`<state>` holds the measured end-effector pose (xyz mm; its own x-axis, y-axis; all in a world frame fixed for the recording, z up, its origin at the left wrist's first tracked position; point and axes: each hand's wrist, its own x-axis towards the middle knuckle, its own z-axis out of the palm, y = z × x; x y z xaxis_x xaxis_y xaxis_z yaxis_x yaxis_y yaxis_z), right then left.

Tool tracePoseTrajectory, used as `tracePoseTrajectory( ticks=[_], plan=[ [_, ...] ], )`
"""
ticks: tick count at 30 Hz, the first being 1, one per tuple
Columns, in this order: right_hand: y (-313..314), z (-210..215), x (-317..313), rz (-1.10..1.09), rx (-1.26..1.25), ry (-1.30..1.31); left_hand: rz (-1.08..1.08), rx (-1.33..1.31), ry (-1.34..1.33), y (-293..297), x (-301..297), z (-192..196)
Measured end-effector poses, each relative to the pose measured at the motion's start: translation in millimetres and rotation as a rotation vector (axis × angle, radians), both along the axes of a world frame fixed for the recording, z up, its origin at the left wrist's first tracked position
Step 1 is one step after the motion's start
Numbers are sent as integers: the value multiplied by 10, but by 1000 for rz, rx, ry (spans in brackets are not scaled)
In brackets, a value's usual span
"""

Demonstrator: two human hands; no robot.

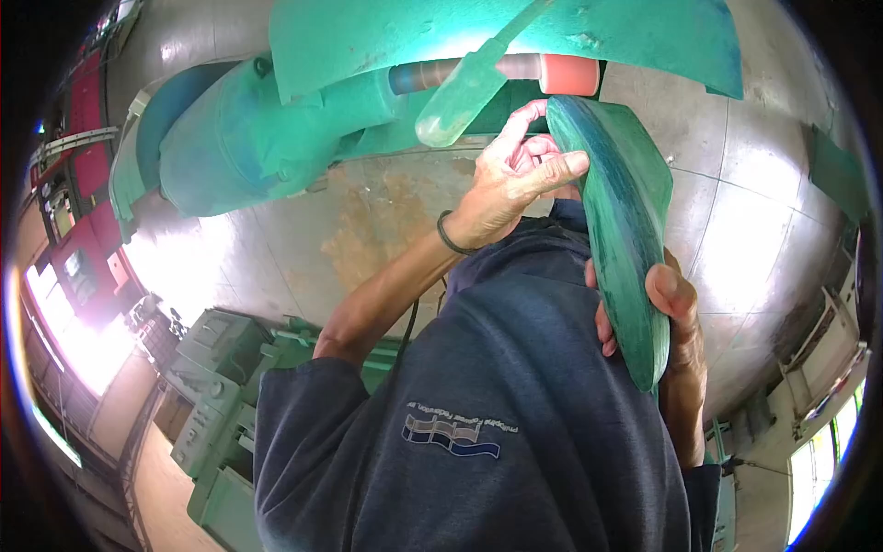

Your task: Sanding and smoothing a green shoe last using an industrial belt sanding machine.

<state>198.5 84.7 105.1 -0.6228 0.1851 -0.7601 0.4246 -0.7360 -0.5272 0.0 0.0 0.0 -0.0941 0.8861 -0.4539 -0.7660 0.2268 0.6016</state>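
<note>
Just below the orange drum [567, 75], a long green piece [625, 241] streaked with dark blue slants down and away to the drum's right, its upper end right under it. From where I'm standing I can't tell whether the two touch. The left hand [515, 177], below the drum and to its left, has its thumb pressed to the piece's left edge and the forefinger up at the tip, the other fingers curled. Farther below the drum and to its right, the right hand [679, 299] cradles the tapered lower end, thumb over the right edge, fingers wrapped underneath and showing at the left.

I'd judge it stiff and fairly light, since it shows no sag between the two grips, though whether it's wood or plastic I can't say. The smooth face may be a touch slippery, and the thinner rim looks likeliest to chip. The best hold, to my eye, is one hand under the thick lower part and the other steadying the edge near the top.

As for writing, well below the drum the dark shirt [515, 340] carries a wavy, flag-like emblem [451, 436] with a line of tiny lettering, upside down from here. I make out no label on the piece.
</note>
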Motion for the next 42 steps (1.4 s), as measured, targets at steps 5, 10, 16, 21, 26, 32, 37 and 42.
tracePoseTrajectory(
  ticks=[5,10,16,21,26,32,37,42],
  plan=[
    [-22,-98,-70,-113,-25,-78,46,-71,-30,48,5,-80],
    [-31,-105,-153,-164,-17,-108,44,-73,-10,43,-50,-145],
    [2,-15,-198,-158,-8,-100,41,-78,17,39,-31,-90],
    [125,-9,-353,-195,-111,-185,55,-136,0,91,-61,-194],
    [101,24,-258,-142,-17,-101,59,-99,16,64,-19,-88],
    [259,-25,-306,-94,2,-184,124,-74,-80,111,-9,-245],
    [261,103,-234,-66,-61,-201,116,-61,-47,56,59,-103],
    [368,72,-214,45,-36,-217,108,-75,-7,57,67,-176]
  ],
)
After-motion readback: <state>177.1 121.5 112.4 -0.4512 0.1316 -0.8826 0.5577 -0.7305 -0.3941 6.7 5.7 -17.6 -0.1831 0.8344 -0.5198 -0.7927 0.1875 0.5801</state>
